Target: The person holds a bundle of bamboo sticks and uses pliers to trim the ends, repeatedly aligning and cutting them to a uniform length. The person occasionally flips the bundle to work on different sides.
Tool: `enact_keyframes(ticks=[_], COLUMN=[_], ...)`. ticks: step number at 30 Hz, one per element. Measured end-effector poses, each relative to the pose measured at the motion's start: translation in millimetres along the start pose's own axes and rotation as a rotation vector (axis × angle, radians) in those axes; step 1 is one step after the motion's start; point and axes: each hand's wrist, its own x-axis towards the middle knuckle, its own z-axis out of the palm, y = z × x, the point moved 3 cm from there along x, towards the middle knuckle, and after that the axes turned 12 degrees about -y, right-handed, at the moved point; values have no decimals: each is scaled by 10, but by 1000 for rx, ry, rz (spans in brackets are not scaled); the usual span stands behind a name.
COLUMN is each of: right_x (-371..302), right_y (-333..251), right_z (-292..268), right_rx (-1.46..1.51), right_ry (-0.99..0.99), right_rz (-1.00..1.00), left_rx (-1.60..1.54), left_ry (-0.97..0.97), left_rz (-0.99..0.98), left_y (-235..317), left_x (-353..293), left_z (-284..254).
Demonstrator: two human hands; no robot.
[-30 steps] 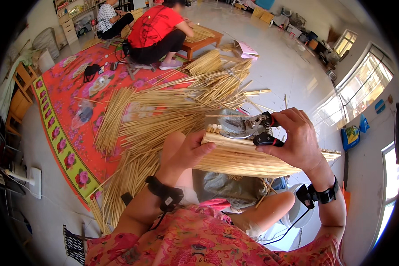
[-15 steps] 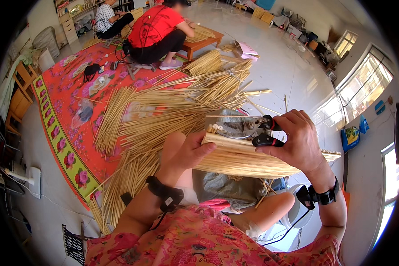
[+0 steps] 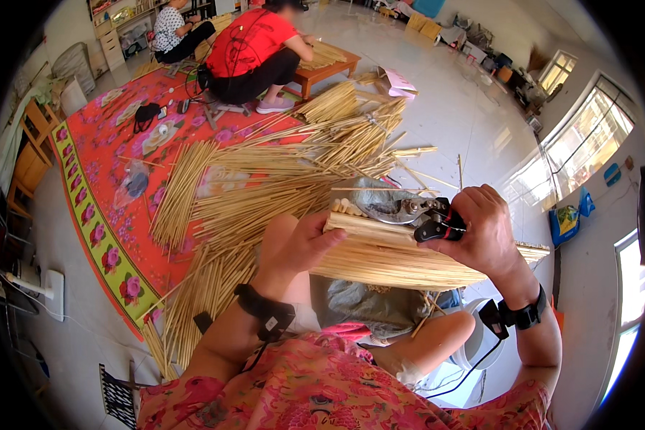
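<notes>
My left hand (image 3: 301,247) is closed on the left end of a thick bundle of straw-coloured reed stalks (image 3: 401,261), thumb along the top. The bundle lies crosswise above my lap. My right hand (image 3: 484,226) grips pruning shears (image 3: 416,208) by their black-and-red handles, which are squeezed close together. The metal head of the shears sits just beyond the bundle's upper edge, pointing toward several pale cut ends (image 3: 346,207) near my left fingers. Whether the blades touch a stalk is hard to make out.
Loose stalks (image 3: 265,193) spread in heaps over a red floral mat (image 3: 115,179). Two people crouch at the far side, one in a red shirt (image 3: 251,43) by a low wooden table (image 3: 330,68). A pale bucket (image 3: 478,344) stands beside my right knee.
My right hand has squeezed the shears' handles closer together and shifted slightly lower. The left hand and the bundle stay almost in place.
</notes>
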Motion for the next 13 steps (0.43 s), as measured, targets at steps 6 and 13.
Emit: enact_keyframes(ticks=[6, 13], right_x=[0, 35], right_y=[5, -57], right_z=[-77, -125], right_rx=[110, 56], right_ry=[-5, -55], right_rz=[95, 74], left_rx=[13, -80], left_ry=[28, -8], left_rz=[19, 98], left_y=[-10, -57], left_x=[18, 15], left_z=[21, 32])
